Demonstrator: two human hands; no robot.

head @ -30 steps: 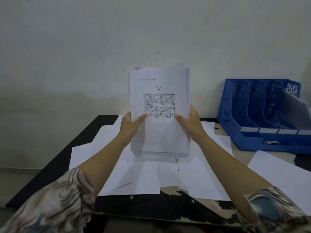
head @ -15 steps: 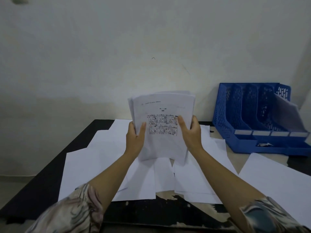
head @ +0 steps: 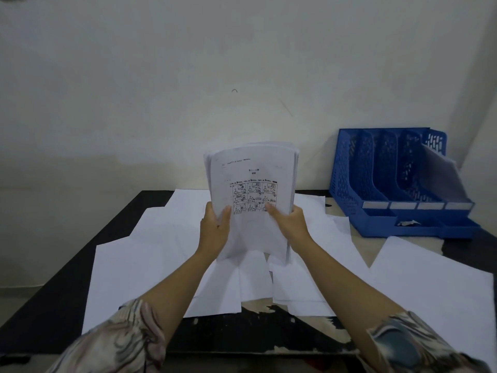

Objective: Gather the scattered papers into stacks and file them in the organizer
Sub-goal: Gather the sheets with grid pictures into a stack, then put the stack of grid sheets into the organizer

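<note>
I hold a stack of white papers (head: 251, 184) upright over the middle of the table, its lower edge down near the sheets below. The front page bears a comic-strip grid. My left hand (head: 215, 227) grips the stack's left edge and my right hand (head: 291, 224) grips its right edge, thumbs across the front page. Several loose white sheets (head: 150, 254) lie scattered flat on the table under and around my arms. The blue plastic organizer (head: 376, 184) with upright slots stands at the back right; its rightmost slot has papers (head: 441, 176) leaning in it.
The table (head: 53, 297) is dark with worn, peeling patches near its front edge. A large white sheet (head: 435, 286) lies at the right, in front of the organizer. A plain wall rises directly behind the table. A scrap of paper sits in the organizer's front tray (head: 408, 223).
The stack has dropped from raised in front of the wall down toward the table, and its top has curled backward. Both hands stayed on its side edges.
</note>
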